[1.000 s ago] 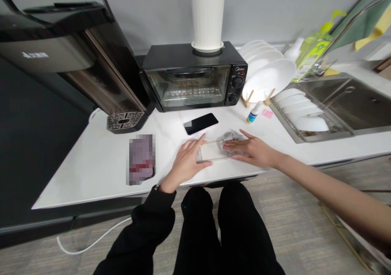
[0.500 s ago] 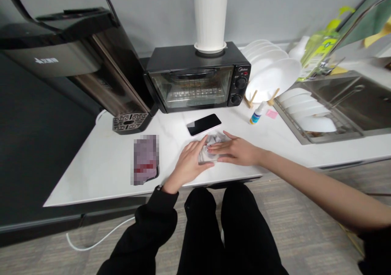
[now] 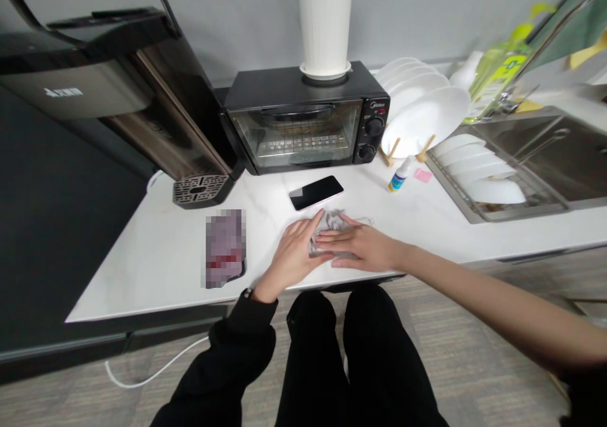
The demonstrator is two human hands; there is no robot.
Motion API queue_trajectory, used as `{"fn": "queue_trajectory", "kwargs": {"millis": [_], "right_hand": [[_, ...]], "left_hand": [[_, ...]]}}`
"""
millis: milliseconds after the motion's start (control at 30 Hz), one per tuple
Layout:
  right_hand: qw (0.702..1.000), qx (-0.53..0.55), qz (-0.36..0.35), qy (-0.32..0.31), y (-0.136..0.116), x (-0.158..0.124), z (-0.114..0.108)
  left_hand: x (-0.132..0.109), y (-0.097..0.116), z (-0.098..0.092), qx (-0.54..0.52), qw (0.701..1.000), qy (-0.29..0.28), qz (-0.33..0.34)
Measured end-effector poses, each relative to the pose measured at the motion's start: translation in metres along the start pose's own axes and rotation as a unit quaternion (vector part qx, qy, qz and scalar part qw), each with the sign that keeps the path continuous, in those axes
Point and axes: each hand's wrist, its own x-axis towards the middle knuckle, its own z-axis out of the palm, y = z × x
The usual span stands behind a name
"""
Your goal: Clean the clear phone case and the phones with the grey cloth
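Note:
My right hand (image 3: 358, 247) lies flat on a crumpled grey-and-white cloth (image 3: 334, 220), its fingers stretched to the left. It covers much of the cloth, and I cannot see whether anything lies beneath. My left hand (image 3: 296, 250) rests on the counter at the cloth's left edge, fingers extended forward and thumb side against the cloth. Just beyond both hands is a smartphone (image 3: 317, 193), dark screen up. Farther right stands a small white spray bottle (image 3: 401, 175) with a blue and yellow label, beside a pink slip (image 3: 423, 175).
A black toaster oven (image 3: 303, 129) carries a white cup (image 3: 326, 25) of wooden sticks. At left stand a tall drink dispenser (image 3: 199, 190) and a blurred-out flat item (image 3: 225, 247). White plates (image 3: 427, 120) lean in a rack near the sink (image 3: 564, 161), with a green pump bottle (image 3: 497, 76) behind.
My right hand has slid slightly down toward the counter's front edge, and more of the cloth shows above it. The left hand stays almost in place.

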Motion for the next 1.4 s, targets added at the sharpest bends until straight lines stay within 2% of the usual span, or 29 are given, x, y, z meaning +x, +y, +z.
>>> {"fn": "queue_trajectory", "kwargs": {"millis": [100, 233, 333, 400, 467, 533, 600, 667, 767, 833, 900, 967, 1033, 1133, 1200, 1267, 1400], "right_hand": [[1.0, -0.03, 0.005, -0.002, 0.015, 0.002, -0.011], [0.996, -0.046, 0.077, 0.014, 0.017, -0.048, -0.033], [0.993, -0.028, 0.114, 0.024, 0.0, -0.072, -0.032], [0.995, 0.0, 0.099, 0.021, -0.012, -0.061, -0.019], [0.998, 0.02, 0.06, 0.02, -0.018, -0.034, -0.004], [0.999, 0.015, 0.027, 0.015, -0.014, -0.005, 0.004], [1.0, -0.008, 0.018, 0.005, -0.003, 0.011, 0.001], [0.999, -0.034, 0.03, -0.003, 0.008, 0.004, -0.01], [0.995, -0.071, 0.074, 0.005, 0.014, -0.036, -0.025], [0.989, -0.092, 0.112, 0.019, 0.005, -0.064, -0.029], [0.987, -0.094, 0.129, 0.029, -0.011, -0.075, -0.024], [0.99, -0.07, 0.116, 0.032, -0.026, -0.066, -0.012], [0.995, -0.029, 0.086, 0.029, -0.032, -0.041, 0.0], [0.999, -0.008, 0.041, 0.022, -0.024, 0.0, 0.005], [0.999, -0.03, 0.024, 0.011, -0.011, 0.012, -0.001], [0.998, -0.054, 0.03, 0.004, 0.002, 0.006, -0.01], [0.991, -0.093, 0.09, 0.024, 0.006, -0.047, -0.022]], "left_hand": [[-0.001, 0.001, -0.001, 0.006, 1.0, 0.004, -0.009], [0.0, 0.002, 0.0, 0.0, 1.0, 0.006, -0.02], [0.001, 0.002, 0.002, -0.009, 1.0, 0.009, -0.023], [0.002, 0.002, 0.003, -0.011, 1.0, 0.011, -0.02], [0.002, 0.001, 0.004, -0.009, 1.0, 0.013, -0.016], [0.001, 0.0, 0.003, -0.007, 1.0, 0.013, -0.011], [-0.001, -0.001, 0.002, -0.005, 1.0, 0.014, -0.009], [-0.002, -0.002, 0.002, -0.007, 1.0, 0.015, -0.008], [-0.002, -0.002, 0.003, -0.009, 1.0, 0.02, -0.018], [0.0, -0.001, 0.004, -0.01, 0.999, 0.019, -0.024], [0.001, 0.0, 0.005, -0.014, 1.0, 0.017, -0.023], [0.002, 0.001, 0.005, -0.021, 1.0, 0.014, -0.018], [0.002, 0.001, 0.004, -0.022, 1.0, 0.013, -0.015], [0.001, 0.0, 0.003, -0.015, 1.0, 0.008, -0.011], [0.001, -0.001, 0.002, -0.013, 1.0, 0.009, -0.016], [0.001, 0.0, 0.002, -0.016, 1.0, 0.011, -0.025], [0.002, 0.001, 0.002, -0.02, 0.999, 0.015, -0.033]]}}
